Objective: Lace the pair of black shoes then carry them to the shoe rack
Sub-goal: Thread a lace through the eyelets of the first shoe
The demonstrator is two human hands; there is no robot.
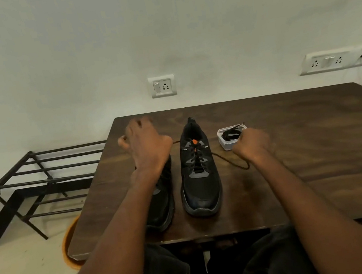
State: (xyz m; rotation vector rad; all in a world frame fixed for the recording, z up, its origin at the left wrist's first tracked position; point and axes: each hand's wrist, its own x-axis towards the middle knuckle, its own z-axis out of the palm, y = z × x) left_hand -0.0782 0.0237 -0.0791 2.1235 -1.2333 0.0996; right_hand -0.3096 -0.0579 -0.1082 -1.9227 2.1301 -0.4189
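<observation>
Pulling at opposite ends of a black lace [231, 159], the two hands were spread well apart over the dark wooden table [306, 140]. The left hand [146, 146] was raised above the left shoe [161, 201], its fingers curled and blurred; the lace end ran toward it, though the grip itself could not be made out. The right hand [253, 143] was closed in a fist round the other end, which looped on the table beside it. Between them stood the right shoe [198, 169], toe toward the person, laced partway with an orange tab at the tongue. A small clear container [224, 141] holding another black lace sat just beyond the right hand. The black metal shoe rack [40, 182] stood on the floor left of the table.
</observation>
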